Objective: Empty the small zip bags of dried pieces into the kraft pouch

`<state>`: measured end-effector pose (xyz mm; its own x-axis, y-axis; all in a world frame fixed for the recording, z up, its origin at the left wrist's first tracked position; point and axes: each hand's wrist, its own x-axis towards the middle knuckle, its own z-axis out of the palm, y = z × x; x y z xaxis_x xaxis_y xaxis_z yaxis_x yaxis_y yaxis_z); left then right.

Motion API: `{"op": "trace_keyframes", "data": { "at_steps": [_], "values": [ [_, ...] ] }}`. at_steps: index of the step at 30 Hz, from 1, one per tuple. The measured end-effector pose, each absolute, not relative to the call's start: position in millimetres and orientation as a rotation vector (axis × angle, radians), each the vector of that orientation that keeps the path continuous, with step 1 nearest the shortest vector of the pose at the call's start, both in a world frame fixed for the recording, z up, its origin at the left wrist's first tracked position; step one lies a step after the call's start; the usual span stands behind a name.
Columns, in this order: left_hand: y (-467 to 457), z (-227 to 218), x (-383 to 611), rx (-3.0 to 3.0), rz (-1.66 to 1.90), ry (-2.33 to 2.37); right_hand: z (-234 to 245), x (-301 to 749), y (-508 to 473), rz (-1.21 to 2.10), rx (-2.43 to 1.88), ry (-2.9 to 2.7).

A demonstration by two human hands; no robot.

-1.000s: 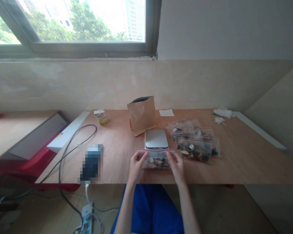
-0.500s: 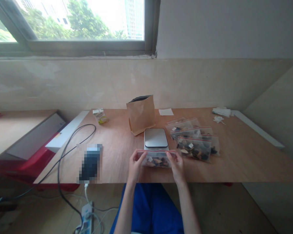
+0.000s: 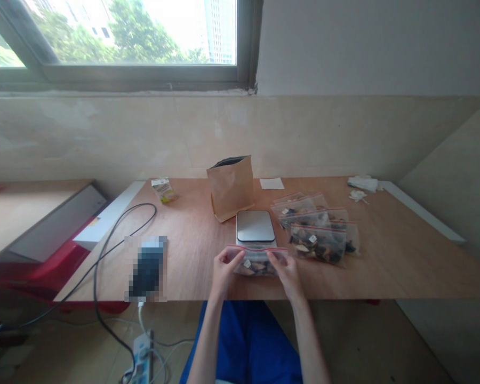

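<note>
Head view: saw left hand and right hand clamped on one zip bag by its red-lined top, I guessed to steady it.

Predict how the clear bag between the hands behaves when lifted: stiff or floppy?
The clear bag is probably floppy: its red-striped top edge bends between the left hand and right hand. The pieces inside likely shift, since they look separate and irregular.
</note>
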<state>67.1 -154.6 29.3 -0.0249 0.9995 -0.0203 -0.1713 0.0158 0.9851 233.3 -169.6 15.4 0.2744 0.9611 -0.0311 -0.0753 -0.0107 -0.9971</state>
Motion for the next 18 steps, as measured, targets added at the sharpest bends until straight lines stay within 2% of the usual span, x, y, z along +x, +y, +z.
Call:
{"op": "trace_keyframes", "data": {
  "at_steps": [11, 18],
  "values": [
    [-158.2, 34.2, 69.7, 1.099, 1.349, 1.193, 17.6, 234.4, -168.2, 0.877, -1.277, -1.034],
    [-157.1, 31.3, 67.3, 1.040, 1.263, 1.053, 16.7, 236.0, -171.0, 0.931, -1.221, -1.068]
  ]
}}
